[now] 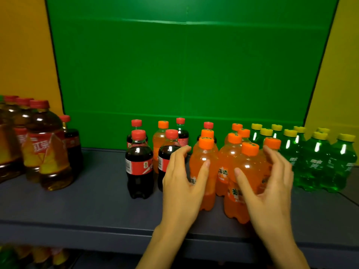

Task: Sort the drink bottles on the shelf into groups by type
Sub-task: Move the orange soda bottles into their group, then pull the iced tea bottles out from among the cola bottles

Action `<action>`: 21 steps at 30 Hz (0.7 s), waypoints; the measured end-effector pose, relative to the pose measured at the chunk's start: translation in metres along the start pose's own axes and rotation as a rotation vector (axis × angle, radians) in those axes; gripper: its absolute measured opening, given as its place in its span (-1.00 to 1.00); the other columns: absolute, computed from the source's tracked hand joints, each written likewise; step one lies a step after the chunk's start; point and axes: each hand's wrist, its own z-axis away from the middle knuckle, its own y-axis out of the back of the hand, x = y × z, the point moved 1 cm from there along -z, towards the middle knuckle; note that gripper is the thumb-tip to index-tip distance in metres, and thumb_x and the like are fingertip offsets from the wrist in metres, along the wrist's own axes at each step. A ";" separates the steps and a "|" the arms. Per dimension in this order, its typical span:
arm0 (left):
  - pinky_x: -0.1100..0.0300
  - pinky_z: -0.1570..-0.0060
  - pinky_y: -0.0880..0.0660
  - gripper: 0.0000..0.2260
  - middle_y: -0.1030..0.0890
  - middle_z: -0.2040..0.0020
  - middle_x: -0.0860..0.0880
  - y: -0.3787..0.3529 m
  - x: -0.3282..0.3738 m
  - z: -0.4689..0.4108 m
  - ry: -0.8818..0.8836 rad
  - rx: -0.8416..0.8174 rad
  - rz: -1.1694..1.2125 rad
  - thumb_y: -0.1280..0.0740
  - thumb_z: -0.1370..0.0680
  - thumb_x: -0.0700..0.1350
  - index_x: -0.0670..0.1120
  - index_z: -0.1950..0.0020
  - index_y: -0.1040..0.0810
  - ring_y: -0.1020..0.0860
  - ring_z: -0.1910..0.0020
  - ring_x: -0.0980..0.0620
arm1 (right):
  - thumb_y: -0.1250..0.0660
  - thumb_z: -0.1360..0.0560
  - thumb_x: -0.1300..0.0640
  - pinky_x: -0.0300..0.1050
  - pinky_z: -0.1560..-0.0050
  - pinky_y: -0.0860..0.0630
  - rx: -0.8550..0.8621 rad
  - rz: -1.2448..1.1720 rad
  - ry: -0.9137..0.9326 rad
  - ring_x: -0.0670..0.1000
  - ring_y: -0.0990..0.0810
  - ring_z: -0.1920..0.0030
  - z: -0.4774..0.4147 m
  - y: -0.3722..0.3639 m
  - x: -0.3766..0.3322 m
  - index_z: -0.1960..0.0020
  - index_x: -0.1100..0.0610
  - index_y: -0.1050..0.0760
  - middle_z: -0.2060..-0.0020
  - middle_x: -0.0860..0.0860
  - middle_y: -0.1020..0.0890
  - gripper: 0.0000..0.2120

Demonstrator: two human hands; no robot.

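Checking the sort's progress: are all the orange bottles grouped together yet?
No, one orange bottle stands back among the cola bottles, apart from the orange cluster.
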 end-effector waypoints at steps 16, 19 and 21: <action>-0.03 0.22 -0.53 -0.77 -0.57 0.21 0.04 0.219 -0.057 -0.016 -0.034 0.368 -0.460 -0.23 -0.47 0.09 -0.05 0.10 -0.52 -0.56 0.23 0.06 | -0.30 -0.43 0.09 -0.48 -0.17 -0.25 -0.419 -0.384 0.224 -0.18 -0.42 -0.14 0.016 -0.135 -0.120 -0.21 0.06 -0.42 -0.09 -0.11 -0.46 -0.65; -0.03 0.17 -0.52 -0.76 -0.57 0.15 0.01 0.256 -0.081 -0.024 0.016 0.401 -0.487 -0.26 -0.48 0.08 -0.07 0.02 -0.51 -0.55 0.17 0.03 | -0.27 -0.43 0.02 -0.44 -0.19 -0.25 -0.527 -0.380 0.220 -0.14 -0.42 -0.19 0.028 -0.179 -0.145 -0.24 0.05 -0.39 -0.11 -0.13 -0.44 -0.61; -0.06 0.12 -0.54 -0.79 -0.56 0.09 -0.03 0.276 -0.100 -0.032 0.062 0.391 -0.477 -0.34 -0.50 -0.02 -0.10 -0.06 -0.49 -0.55 0.11 0.00 | -0.26 -0.43 0.02 -0.44 -0.19 -0.25 -0.537 -0.382 0.221 -0.13 -0.42 -0.20 0.034 -0.203 -0.164 -0.25 0.07 -0.38 -0.11 -0.14 -0.41 -0.59</action>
